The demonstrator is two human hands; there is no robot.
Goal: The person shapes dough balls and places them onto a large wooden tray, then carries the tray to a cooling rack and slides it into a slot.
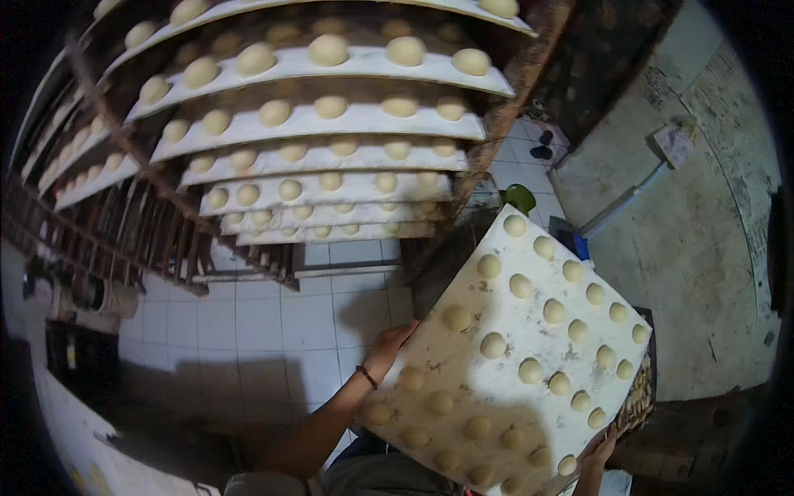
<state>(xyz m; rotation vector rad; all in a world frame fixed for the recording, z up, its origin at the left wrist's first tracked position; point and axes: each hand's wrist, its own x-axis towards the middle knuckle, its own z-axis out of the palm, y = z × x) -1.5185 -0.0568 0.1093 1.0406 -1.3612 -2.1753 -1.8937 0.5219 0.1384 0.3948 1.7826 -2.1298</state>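
The left hand [389,350] grips the board [529,335] at its left edge; the right hand [604,448] grips the lower right edge. Fingers beneath the board are hidden. The board is a flat, thin, rectangular panel, white and powdery with grey smudges, positioned in front of the person's body. Smooth, pale, domed dough balls [553,311] sit on it in spaced rows. A rack [496,124] with rough, brown uprights stands ahead, carrying stacked white shelves [364,66] of similar balls. Square, glossy white tiles [306,318] cover the floor.
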